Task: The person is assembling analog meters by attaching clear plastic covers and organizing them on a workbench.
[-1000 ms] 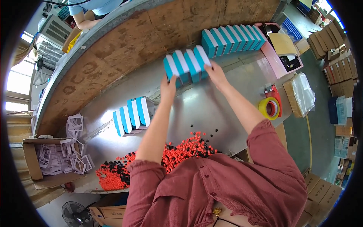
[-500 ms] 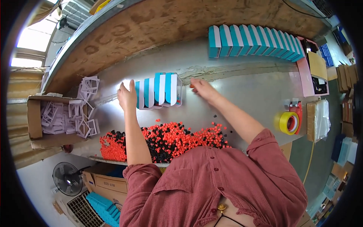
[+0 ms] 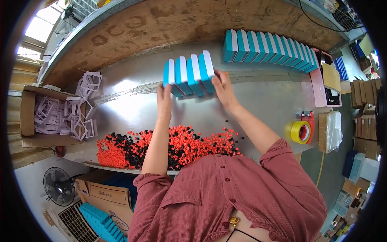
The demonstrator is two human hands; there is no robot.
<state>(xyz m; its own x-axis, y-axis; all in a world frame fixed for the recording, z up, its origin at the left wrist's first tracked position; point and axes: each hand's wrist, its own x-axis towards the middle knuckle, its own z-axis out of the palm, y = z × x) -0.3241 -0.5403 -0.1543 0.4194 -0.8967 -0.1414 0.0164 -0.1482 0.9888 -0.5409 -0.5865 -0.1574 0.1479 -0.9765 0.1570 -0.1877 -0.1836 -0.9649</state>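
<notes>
Both hands, the left hand [image 3: 164,97] and right hand [image 3: 223,88], press flat against opposite ends of a short row of four blue-and-white boxes [image 3: 188,73], squeezing it so the upright boxes stay together. That row sits on the metal surface [image 3: 133,101], just left of the longer row of boxes [image 3: 271,45] and beyond the pile of red and black pieces [image 3: 169,145].

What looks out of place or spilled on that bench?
White frame inserts spill out of the cardboard box onto the metal table. A few black pieces lie apart from the red and black pile. The teal boxes, pressed between both hands, lean but stay together.
</notes>
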